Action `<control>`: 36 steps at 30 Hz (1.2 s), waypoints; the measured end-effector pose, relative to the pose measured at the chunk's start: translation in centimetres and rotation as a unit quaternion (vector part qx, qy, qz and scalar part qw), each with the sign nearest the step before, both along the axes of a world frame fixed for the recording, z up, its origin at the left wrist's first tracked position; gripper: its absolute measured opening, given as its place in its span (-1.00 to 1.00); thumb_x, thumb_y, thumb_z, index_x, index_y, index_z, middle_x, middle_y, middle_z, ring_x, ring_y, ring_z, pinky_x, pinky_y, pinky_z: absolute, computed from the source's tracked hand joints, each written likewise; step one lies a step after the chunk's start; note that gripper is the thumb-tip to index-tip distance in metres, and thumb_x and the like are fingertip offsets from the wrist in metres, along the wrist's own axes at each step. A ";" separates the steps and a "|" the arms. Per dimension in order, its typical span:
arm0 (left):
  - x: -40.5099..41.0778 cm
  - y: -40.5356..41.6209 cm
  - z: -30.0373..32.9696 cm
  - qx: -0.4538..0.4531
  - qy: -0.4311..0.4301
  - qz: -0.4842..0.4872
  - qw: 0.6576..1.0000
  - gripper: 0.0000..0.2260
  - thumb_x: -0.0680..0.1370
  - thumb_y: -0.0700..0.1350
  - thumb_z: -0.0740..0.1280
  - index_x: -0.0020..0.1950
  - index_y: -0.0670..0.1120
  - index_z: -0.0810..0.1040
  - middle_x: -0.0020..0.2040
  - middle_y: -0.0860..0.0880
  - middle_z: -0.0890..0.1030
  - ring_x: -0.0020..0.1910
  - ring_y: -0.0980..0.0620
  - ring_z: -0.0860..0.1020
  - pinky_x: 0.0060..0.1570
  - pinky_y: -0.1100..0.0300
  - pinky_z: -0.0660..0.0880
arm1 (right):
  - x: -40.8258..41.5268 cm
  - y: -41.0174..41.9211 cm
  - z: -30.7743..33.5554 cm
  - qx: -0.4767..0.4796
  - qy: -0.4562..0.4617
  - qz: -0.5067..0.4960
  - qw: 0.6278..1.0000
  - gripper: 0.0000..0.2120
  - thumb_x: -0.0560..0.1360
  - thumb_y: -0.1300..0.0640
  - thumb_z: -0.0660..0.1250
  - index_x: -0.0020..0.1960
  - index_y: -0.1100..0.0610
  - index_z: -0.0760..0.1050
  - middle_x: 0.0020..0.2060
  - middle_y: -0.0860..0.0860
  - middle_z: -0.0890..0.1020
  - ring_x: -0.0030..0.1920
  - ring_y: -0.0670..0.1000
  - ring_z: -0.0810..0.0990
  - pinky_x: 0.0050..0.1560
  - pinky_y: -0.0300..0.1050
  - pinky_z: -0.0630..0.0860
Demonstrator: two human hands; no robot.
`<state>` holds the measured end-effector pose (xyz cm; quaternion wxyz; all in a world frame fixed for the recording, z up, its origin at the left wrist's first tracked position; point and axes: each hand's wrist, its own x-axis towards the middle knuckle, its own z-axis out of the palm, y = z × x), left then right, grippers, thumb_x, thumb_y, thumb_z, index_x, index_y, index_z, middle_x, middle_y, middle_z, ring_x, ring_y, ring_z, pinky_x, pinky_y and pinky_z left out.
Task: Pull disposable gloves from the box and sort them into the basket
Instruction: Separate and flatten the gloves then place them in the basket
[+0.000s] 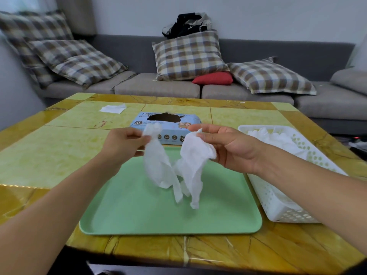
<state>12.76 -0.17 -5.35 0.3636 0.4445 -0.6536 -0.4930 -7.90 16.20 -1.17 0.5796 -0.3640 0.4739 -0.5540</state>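
Observation:
My left hand pinches the top of one white disposable glove, which hangs down over the green tray. My right hand pinches a second white glove, also dangling above the tray. The two gloves hang close together, their lower ends near each other. Behind them lies the light-blue glove box with its torn dark opening on top. The white perforated basket stands to the right of the tray, with several white gloves inside.
A white sheet of paper lies at the far left of the yellow-green tiled table. Behind the table runs a grey sofa with plaid pillows and a red cushion.

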 end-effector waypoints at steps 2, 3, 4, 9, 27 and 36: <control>1.2 -2.0 -0.7 -0.117 -0.154 0.080 0.978 -0.93 0.51 -0.21 0.42 -0.17 -0.12 0.65 -0.24 -0.13 0.68 -0.29 -0.07 0.60 -0.24 0.10 0.60 | -0.3 0.6 0.9 -0.029 -0.019 0.030 0.999 -0.73 0.45 0.21 0.34 0.13 0.09 0.64 -0.18 0.00 0.64 -0.26 -0.07 0.60 -0.27 -0.22 0.56; 1.8 -2.6 -0.9 -0.162 -0.244 0.076 0.953 -0.91 0.53 -0.18 0.38 -0.17 -0.10 0.63 -0.27 -0.09 0.64 -0.30 -0.05 0.57 -0.29 0.15 0.52 | -0.7 0.8 1.5 -0.047 -0.048 0.028 0.997 -0.73 0.47 0.22 0.30 0.13 0.09 0.63 -0.17 0.01 0.63 -0.23 -0.04 0.59 -0.22 -0.19 0.55; 2.2 -3.0 -0.9 -0.180 -0.322 0.037 0.929 -0.91 0.54 -0.16 0.34 -0.12 -0.09 0.64 -0.26 -0.04 0.62 -0.29 -0.02 0.55 -0.32 0.19 0.45 | -1.1 0.9 2.0 -0.062 -0.084 0.021 0.994 -0.71 0.48 0.24 0.27 0.15 0.09 0.61 -0.17 0.01 0.62 -0.21 -0.02 0.60 -0.19 -0.17 0.56; 3.0 -2.6 -0.8 -0.124 -0.499 -0.130 0.848 -0.65 0.53 -0.12 0.37 0.31 -0.10 0.52 0.13 -0.08 0.58 -0.01 -0.03 0.54 -0.09 0.13 0.47 | -2.0 0.5 1.6 -0.012 -0.078 -0.006 0.997 -0.71 0.58 0.28 0.14 0.21 0.13 0.54 -0.18 0.04 0.58 -0.21 0.01 0.55 -0.16 -0.13 0.51; -3.5 9.4 0.8 0.167 0.153 -0.260 0.939 -0.61 0.45 -0.17 0.47 0.27 -0.16 0.56 0.14 -0.20 0.69 0.06 -0.17 0.67 0.02 0.02 0.64 | -2.3 1.9 -0.4 0.114 0.080 0.025 0.990 -0.55 0.46 0.07 0.45 0.30 0.19 0.53 0.07 0.13 0.67 -0.07 0.08 0.65 -0.12 -0.07 0.65; -3.2 8.4 0.7 0.138 0.125 -0.249 0.950 -0.70 0.58 -0.21 0.40 0.29 0.01 0.55 0.08 -0.12 0.72 -0.04 -0.08 0.70 -0.22 0.15 0.62 | -1.9 1.2 0.5 -0.001 -0.008 -0.097 0.995 -0.55 0.49 0.44 0.34 0.34 0.17 0.50 0.16 0.17 0.68 -0.04 0.10 0.68 -0.11 -0.06 0.68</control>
